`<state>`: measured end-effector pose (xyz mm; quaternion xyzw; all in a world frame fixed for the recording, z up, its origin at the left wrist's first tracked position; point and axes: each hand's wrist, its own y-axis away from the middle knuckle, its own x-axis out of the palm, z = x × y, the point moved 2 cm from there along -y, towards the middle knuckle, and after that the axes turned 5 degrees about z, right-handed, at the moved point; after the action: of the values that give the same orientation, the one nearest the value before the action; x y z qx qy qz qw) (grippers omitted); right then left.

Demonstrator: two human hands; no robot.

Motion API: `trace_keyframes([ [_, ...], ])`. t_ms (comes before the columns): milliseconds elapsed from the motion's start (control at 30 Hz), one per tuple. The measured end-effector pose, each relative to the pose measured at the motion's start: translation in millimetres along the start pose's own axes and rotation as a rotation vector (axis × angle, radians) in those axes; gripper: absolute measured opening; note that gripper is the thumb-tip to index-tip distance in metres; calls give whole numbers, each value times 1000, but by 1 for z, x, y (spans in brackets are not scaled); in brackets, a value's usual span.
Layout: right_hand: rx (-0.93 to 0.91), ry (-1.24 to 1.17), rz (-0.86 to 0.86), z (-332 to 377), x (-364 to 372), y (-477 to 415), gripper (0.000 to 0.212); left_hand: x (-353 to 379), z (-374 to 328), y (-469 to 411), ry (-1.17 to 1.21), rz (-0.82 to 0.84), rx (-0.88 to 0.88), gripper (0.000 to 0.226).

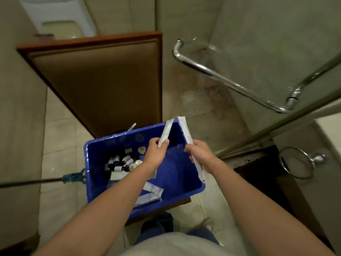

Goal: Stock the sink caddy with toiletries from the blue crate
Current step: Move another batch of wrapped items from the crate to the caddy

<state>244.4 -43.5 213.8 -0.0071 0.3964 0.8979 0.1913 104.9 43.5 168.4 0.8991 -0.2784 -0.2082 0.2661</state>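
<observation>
The blue crate (184,182) sits low in front of me on the bathroom floor. Over it, my left hand (156,154) grips a long white wrapped packet (167,132) that points up and away. My right hand (201,154) holds a second, longer white wrapped packet (188,133), slanting from the crate's far rim down past my wrist. Inside the crate at the left lie several small dark bottles (118,163) and round white items (141,150). More flat white packets (153,193) lie on the crate's floor under my left forearm. No sink caddy is in view.
A brown wooden door (103,80) stands open behind the crate. A chrome handle (230,84) on a glass shower door is at the right. A chrome ring holder (299,163) hangs at the far right. A mop handle (36,182) comes in from the left.
</observation>
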Motion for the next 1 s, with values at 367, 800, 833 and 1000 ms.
trace_keyframes([
  [367,10,-439,-173,-39,-103,71,8,87,-59,44,-59,333,-13,20],
  [800,-107,-666,-248,-151,-196,206,28,215,-76,162,-75,646,108,34],
  [833,-113,-672,-267,-160,-202,218,27,225,-75,173,-80,672,117,33],
  [1000,-153,-743,-385,-210,-237,276,23,282,-68,222,-121,778,177,29],
])
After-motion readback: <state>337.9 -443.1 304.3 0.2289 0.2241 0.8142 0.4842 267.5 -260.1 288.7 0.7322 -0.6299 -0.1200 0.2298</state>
